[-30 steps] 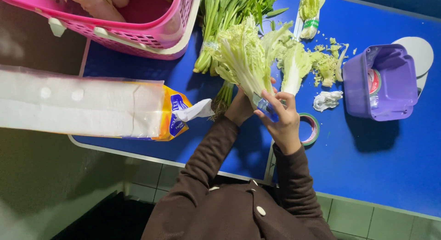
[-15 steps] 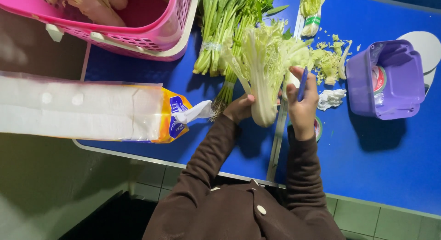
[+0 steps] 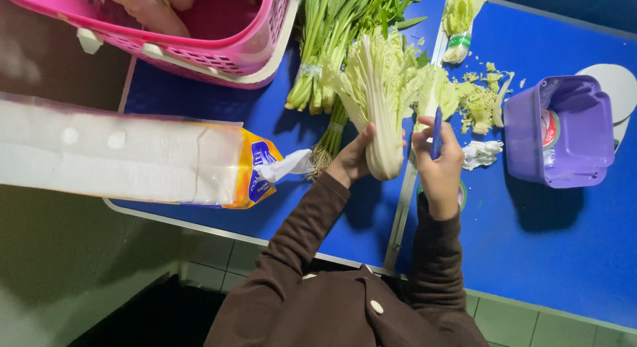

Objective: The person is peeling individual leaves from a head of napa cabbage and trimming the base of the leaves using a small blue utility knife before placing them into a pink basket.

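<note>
Blue tabletop (image 3: 570, 254) carries the work: the left hand (image 3: 352, 158) wraps the base of a napa cabbage (image 3: 381, 101), long axis running away from the person, leaves far. Just right, the right hand (image 3: 438, 164) pinches a blue-handled knife (image 3: 436, 131). Half a second back the cabbage leaned further right

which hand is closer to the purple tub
Right. The right hand, holding a blue-handled tool, is just left of the purple tub with a gap between them. The left hand is farther left, holding the cabbage.
</note>
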